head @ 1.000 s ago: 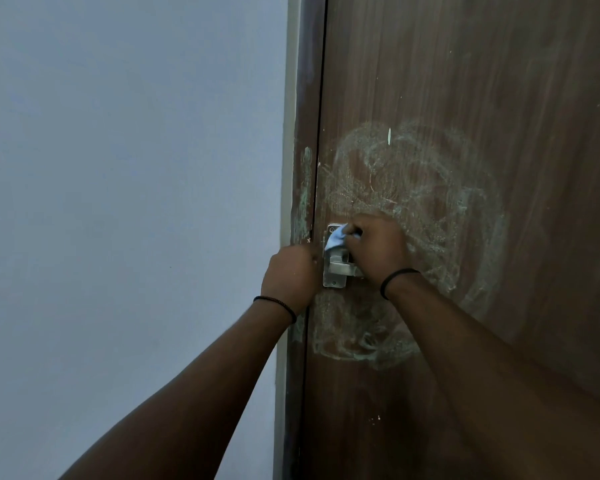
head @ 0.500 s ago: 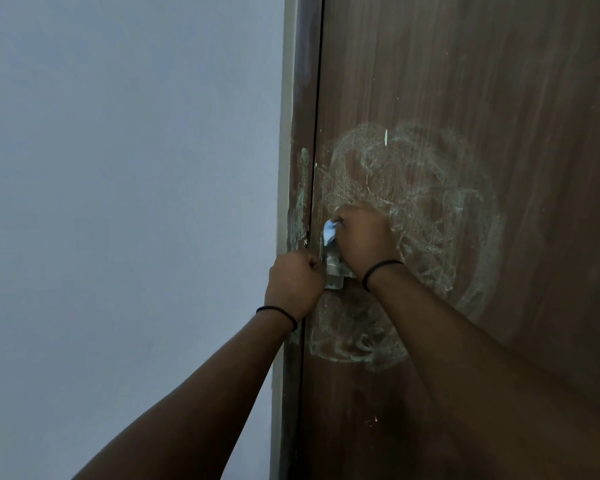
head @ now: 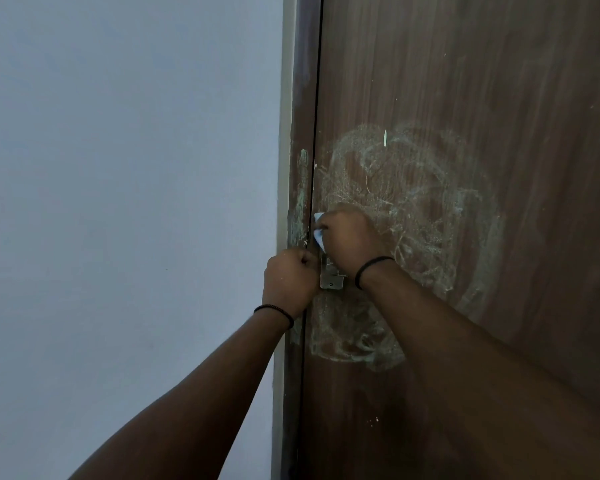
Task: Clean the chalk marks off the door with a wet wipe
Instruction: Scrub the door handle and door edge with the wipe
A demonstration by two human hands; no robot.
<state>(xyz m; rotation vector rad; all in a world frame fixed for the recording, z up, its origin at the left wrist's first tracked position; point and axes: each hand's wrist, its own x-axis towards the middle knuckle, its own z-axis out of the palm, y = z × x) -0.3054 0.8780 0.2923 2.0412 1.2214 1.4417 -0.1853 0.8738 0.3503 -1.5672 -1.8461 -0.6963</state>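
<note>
Blue wet wipe pinched in right hand against door — left hand fisted, contents hidden.

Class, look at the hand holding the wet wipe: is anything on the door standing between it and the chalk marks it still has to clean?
Nothing visible blocks it. The right hand presses the wet wipe on the door, with the chalk marks open around it. The metal latch sits just below, beside the left hand.
</note>
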